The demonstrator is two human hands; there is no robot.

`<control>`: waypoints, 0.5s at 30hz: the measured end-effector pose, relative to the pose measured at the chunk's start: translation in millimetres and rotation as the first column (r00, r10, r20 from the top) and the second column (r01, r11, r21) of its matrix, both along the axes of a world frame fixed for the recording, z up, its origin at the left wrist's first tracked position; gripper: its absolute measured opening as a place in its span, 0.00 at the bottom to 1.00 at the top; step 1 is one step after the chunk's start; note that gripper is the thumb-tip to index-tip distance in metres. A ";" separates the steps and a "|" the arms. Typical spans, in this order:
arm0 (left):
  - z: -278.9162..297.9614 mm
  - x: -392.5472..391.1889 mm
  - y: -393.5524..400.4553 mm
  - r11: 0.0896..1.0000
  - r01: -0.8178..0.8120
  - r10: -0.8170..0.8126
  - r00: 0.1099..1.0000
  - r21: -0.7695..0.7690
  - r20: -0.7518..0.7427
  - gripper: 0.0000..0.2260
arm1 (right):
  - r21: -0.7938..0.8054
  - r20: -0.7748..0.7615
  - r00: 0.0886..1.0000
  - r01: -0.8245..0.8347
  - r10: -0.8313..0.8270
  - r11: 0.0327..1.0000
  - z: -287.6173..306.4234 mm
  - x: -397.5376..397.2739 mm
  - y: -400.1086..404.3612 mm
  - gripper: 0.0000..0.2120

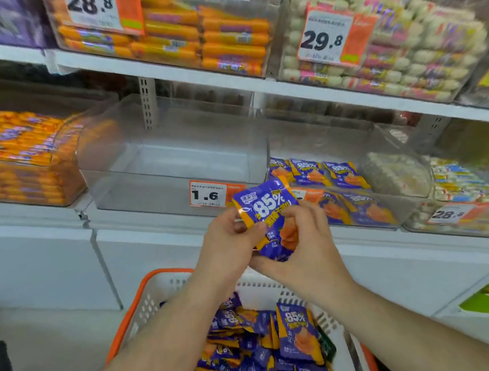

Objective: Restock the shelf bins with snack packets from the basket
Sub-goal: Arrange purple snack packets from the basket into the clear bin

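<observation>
Head view: your left hand (230,239) and right hand (297,239) both pinch one purple-and-orange foil snack packet (269,215), held above the orange-rimmed white plastic basket (147,304). The empty clear plastic shelf bin (174,167) sits left of the partly filled clear bin (351,188) holding matching packets. Risk: you may load the wrong bin, or the slick foil slips on release.

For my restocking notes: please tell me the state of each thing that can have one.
Left hand: pinches the held packet.
Right hand: grips the held packet.
Held packet: sealed, raised above the basket.
Basket: holds many packets.
Clear bin: empty.
Neighbouring bin: partly filled.
</observation>
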State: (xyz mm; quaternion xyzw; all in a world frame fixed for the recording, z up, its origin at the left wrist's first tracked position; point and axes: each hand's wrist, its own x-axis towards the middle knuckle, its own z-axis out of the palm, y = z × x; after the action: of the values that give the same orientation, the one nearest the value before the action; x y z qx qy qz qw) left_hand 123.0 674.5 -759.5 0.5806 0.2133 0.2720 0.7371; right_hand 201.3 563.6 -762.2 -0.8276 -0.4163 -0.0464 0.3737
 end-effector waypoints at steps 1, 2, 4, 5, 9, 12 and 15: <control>7.6 6.7 0.3 1.000 0.016 -0.016 1.000 0.024 0.000 0.11 | 0.020 0.018 1.000 0.025 -0.025 0.999 4.2 4.5 1.6 0.35; 14.5 13.3 1.1 0.998 0.033 -0.034 0.999 0.057 0.001 0.09 | 0.051 0.020 0.999 0.046 -0.048 0.998 9.2 10.3 3.0 0.32; 26.2 29.1 10.7 0.979 -0.004 0.002 1.000 0.202 0.008 0.06 | 0.132 -0.048 0.994 0.106 -0.100 0.986 22.5 26.6 4.2 0.26; 31.5 38.6 20.6 0.945 -0.075 0.071 0.997 0.319 0.023 0.06 | 0.172 -0.096 0.987 0.141 -0.126 0.975 29.9 37.5 4.3 0.24; 57.0 79.9 73.0 0.707 -0.164 0.283 0.957 0.688 -0.062 0.04 | 0.199 -0.279 0.934 0.283 -0.223 0.938 56.5 91.9 10.3 0.21; 66.5 113.8 93.5 0.662 0.069 0.228 0.930 0.746 -0.288 0.19 | 0.095 -0.392 0.881 0.326 -0.266 0.940 67.9 132.3 29.0 0.22; 56.6 137.9 101.1 0.794 0.153 0.108 0.917 0.589 -0.384 0.25 | -0.031 -0.423 0.854 0.321 -0.303 0.947 65.1 172.4 58.0 0.27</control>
State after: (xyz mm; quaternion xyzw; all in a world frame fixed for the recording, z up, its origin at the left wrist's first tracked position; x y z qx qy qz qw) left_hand 260.9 775.6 -703.0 0.8315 0.2528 0.1929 0.4555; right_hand 373.6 621.7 -697.0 -0.8664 -0.1849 0.0654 0.4592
